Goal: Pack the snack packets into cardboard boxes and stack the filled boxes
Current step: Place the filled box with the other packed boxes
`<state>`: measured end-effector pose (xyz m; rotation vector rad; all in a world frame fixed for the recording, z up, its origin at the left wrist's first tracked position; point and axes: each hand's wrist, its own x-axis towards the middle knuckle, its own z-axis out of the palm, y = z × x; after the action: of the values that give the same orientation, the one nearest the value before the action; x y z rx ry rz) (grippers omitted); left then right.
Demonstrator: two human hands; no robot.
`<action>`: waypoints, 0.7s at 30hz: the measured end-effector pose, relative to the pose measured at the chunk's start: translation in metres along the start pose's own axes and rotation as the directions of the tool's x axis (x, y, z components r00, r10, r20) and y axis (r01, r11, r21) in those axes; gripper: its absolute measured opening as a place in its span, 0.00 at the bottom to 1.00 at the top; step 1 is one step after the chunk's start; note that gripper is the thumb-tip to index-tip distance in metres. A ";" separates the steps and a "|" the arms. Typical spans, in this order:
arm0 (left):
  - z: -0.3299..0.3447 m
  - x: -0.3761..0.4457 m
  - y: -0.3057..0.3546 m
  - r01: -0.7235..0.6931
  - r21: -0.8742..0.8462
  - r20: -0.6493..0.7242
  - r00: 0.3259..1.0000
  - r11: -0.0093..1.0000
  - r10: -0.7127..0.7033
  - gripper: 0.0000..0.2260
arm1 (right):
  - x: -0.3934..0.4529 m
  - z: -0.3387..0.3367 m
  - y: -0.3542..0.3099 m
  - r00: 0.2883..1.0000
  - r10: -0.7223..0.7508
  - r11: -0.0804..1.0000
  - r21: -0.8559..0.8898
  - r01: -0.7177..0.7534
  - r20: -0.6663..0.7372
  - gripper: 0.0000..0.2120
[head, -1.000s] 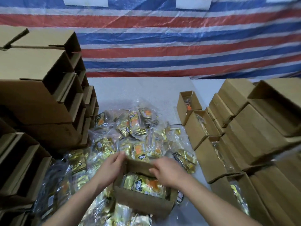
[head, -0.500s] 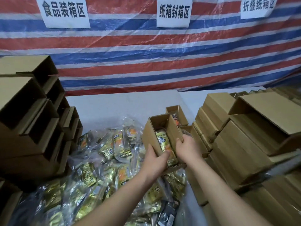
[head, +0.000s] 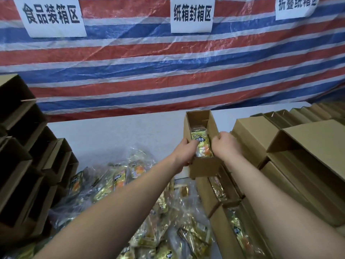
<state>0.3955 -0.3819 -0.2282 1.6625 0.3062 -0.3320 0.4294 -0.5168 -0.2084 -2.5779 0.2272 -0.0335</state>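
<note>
At far left, empty cardboard boxes stand stacked on the bench. Lower centre, loose snack packets lie heaped in clear plastic. At centre, the left hand and right hand each grip a side wall of an open filled box, held above the bench. It looks light but thin-walled; holding both long sides suits it. Filled boxes line up at right.

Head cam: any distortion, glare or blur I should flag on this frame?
Head view: wide-angle bending at the edges, the table edge curves; soft diffuse light, no hard shadows; specular glints on the foil snack packets; mild softness overall, but the held box, left hand, right hand and wall signs stay readable.
</note>
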 end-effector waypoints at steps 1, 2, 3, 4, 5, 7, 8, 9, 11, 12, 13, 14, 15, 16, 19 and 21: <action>0.000 0.012 0.006 0.006 -0.005 0.015 1.000 1.000 -0.006 0.15 | 0.011 -0.001 -0.002 1.000 -0.002 1.000 -0.002 0.002 -0.004 0.15; 0.000 0.024 0.010 0.008 -0.005 0.030 1.000 1.000 -0.008 0.15 | 0.022 -0.001 -0.003 1.000 -0.005 1.000 -0.002 0.005 -0.005 0.15; 0.001 0.035 0.014 0.012 -0.003 0.040 0.999 1.000 -0.012 0.16 | 0.033 -0.001 -0.003 1.000 -0.005 1.000 0.001 0.005 -0.002 0.15; 0.001 0.045 0.017 0.019 -0.001 0.045 0.999 1.000 -0.019 0.17 | 0.042 0.000 -0.004 1.000 -0.003 1.000 -0.005 0.003 0.004 0.15; 0.001 0.053 0.019 0.028 0.003 0.047 0.998 1.000 -0.028 0.19 | 0.049 0.001 -0.004 1.000 -0.007 1.000 -0.009 0.007 0.008 0.15; 0.003 0.070 0.021 0.050 -0.001 0.052 0.997 0.999 -0.050 0.21 | 0.065 0.008 -0.003 1.000 0.000 1.000 0.001 0.000 0.009 0.15; 0.003 0.080 0.022 0.057 -0.011 0.057 0.997 0.998 -0.056 0.22 | 0.076 0.012 -0.002 1.000 0.002 1.000 0.003 -0.002 0.008 0.15; 0.003 0.083 0.022 0.063 -0.024 0.058 0.996 0.998 -0.061 0.22 | 0.077 0.012 -0.001 1.000 0.003 1.000 0.007 -0.003 0.012 0.15; 0.003 0.103 0.021 0.069 -0.044 0.060 0.996 0.997 -0.066 0.22 | 0.098 0.022 0.001 1.000 -0.004 1.000 0.011 0.004 0.019 0.14; 0.004 0.105 0.019 0.071 -0.056 0.059 0.996 0.996 -0.067 0.22 | 0.100 0.021 0.002 0.999 -0.015 1.000 0.000 0.015 0.029 0.14; 0.005 0.114 0.017 0.071 -0.067 0.061 0.996 0.995 -0.067 0.21 | 0.110 0.025 0.003 0.999 -0.021 1.000 -0.008 0.022 0.034 0.14; 0.006 0.122 0.015 0.068 -0.072 0.066 0.996 0.995 -0.063 0.20 | 0.117 0.029 0.004 0.999 -0.029 1.000 -0.010 0.030 0.040 0.15; 0.006 0.124 0.013 0.064 -0.085 0.067 0.996 0.994 -0.058 0.20 | 0.118 0.029 0.004 0.998 -0.039 0.999 -0.009 0.039 0.051 0.15; 0.007 0.131 0.011 0.070 -0.089 0.071 0.995 0.994 -0.064 0.19 | 0.125 0.034 0.007 0.997 -0.036 0.999 -0.003 0.036 0.061 0.15; 0.009 0.141 0.006 0.076 -0.090 0.067 0.995 0.993 -0.070 0.19 | 0.133 0.043 0.013 0.997 -0.036 0.999 0.000 0.036 0.069 0.16; 0.010 0.144 0.002 0.074 -0.096 0.063 0.996 0.993 -0.068 0.18 | 0.135 0.046 0.013 0.997 -0.044 0.999 -0.013 0.045 0.066 0.16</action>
<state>0.5282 -0.3908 -0.2832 1.5443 0.3329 -0.4131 0.5638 -0.5270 -0.2573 -2.5934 0.1456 0.0365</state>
